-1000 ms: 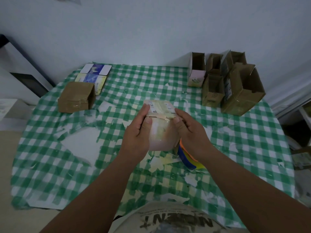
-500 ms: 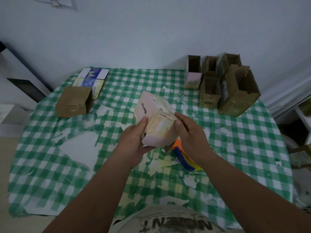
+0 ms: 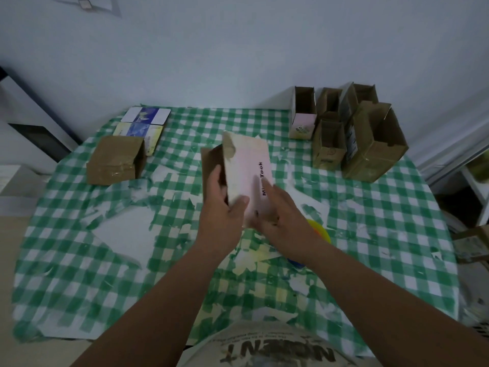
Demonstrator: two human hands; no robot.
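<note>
A pale pink cardboard box (image 3: 246, 165) with dark lettering on one face stands tilted above the middle of the green-checked table (image 3: 79, 260). My left hand (image 3: 222, 207) grips its left side, thumb on the pink face and fingers wrapped behind. My right hand (image 3: 277, 210) holds the lower right part, with one finger stretched up along the lettered face. A brown flap shows at the box's left edge.
A taped brown box (image 3: 116, 160) and flat printed cartons (image 3: 143, 123) lie at the back left. Several open brown boxes (image 3: 370, 144) stand at the back right by the wall. A yellow and blue roll (image 3: 320, 231) lies under my right wrist.
The box has been turned in both hands, so its long lettered pink face now points at me. The taped end faced up before. My hands shifted their hold with it.
</note>
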